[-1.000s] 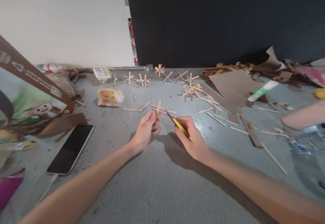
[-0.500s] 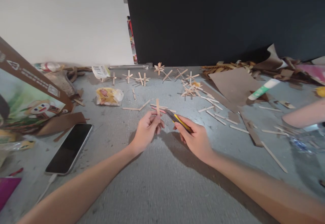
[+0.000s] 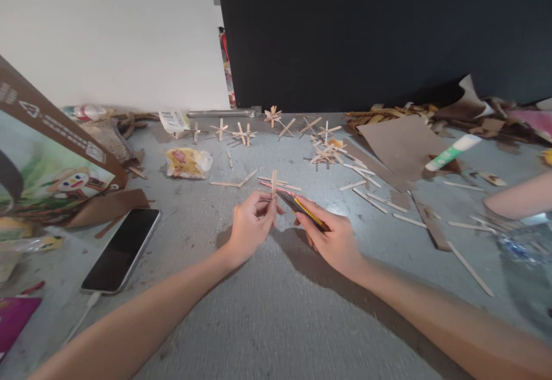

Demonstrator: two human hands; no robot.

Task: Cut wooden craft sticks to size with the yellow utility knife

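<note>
My left hand (image 3: 253,222) pinches a wooden craft stick (image 3: 274,181) that stands upright between thumb and fingers. Closed around a black and yellow utility knife (image 3: 313,213), my right hand (image 3: 334,233) points the tool's front end at the stick. The knife tip meets or nearly meets the stick just above my left fingers; the blade is too small to make out. Several loose craft sticks (image 3: 287,185) lie on the grey table right behind my hands, and a reddish thin piece (image 3: 266,183) is among them.
Star-shaped stick assemblies (image 3: 272,115) stand along the back, with a stick pile (image 3: 326,153) to their right. A phone (image 3: 121,250) with its cable and a printed paper bag (image 3: 64,156) are at left. Brown cardboard (image 3: 399,144), a glue stick (image 3: 452,153) and another person's arm (image 3: 511,196) are at right.
My left hand has turned the stick slightly and shifted a little right. The knife tip has come closer to the stick. The whole view has shifted slightly.
</note>
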